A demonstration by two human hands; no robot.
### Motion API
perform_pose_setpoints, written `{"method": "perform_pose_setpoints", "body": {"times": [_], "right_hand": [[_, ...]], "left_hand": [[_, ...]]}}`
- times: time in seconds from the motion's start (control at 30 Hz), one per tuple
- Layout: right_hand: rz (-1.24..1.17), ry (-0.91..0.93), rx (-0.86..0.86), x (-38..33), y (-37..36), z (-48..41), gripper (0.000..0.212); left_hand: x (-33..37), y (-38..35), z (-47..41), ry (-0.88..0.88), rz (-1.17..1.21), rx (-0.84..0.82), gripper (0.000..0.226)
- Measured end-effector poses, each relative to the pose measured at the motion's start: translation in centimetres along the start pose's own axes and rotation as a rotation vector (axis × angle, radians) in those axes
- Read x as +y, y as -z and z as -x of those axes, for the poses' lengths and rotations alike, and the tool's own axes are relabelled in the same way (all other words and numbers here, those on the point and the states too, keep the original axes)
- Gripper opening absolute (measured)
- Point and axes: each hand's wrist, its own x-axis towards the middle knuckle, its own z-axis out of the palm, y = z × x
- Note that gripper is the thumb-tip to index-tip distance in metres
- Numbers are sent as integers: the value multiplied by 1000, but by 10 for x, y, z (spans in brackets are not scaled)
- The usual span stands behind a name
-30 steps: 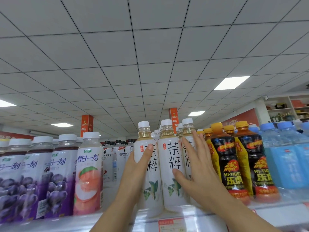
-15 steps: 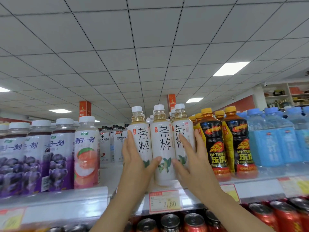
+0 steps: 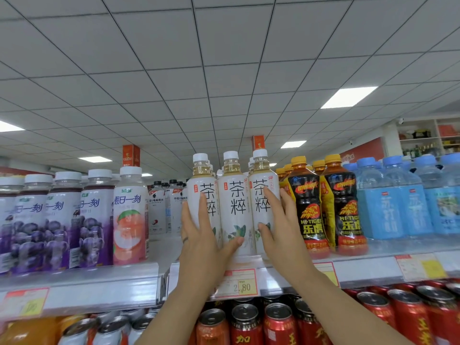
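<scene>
- Directly above the 2.80 price tag point(image 3: 237, 282), three white-sleeved bottles stand upright and touching at the front lip of the top shelf point(image 3: 104, 285): the left tea bottle point(image 3: 202, 188), the middle tea bottle point(image 3: 234, 207) and the right tea bottle point(image 3: 257, 205).
- Up and left of the tag, our left hand point(image 3: 199, 240) lies flat on the left tea bottle. Its fingers are straight, and the thumb is spread across to the foot of the middle one.
- Up and right of the tag, our right hand point(image 3: 281, 235) presses the right tea bottle with straight fingers, the thumb on its front. Neither hand wraps a bottle, so the trio is hemmed between two palms.
- We judge the bottles full, so fairly heavy, with stiff plastic walls and smooth sleeves that may slip. The best hold is low on the body with the row squeezed together, not at the narrow necks.
- Right of the tag stand Hi-Tiger bottles point(image 3: 308, 210), with blue bottles point(image 3: 393, 210) beyond them.
- Left of the tag stand a peach drink bottle point(image 3: 129, 215) and grape drink bottles point(image 3: 49, 220).
- Below the tag are red cans point(image 3: 278, 322).
</scene>
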Motion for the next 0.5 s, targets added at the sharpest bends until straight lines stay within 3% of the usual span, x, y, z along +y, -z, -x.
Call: {"method": "perform_pose_setpoints", "body": {"times": [0.13,0.37,0.5], "right_hand": [[58,-23,-43,-1,0,2,67],[506,117,-34,-3,-7,23,68],[526,43,2,-2,-7,21,72]], "left_hand": [[-1,1,-1,9,-9,-37,114],[-4,0,0,-11,-39,-35,111],[-5,1,0,-24,-53,-42,111]]}}
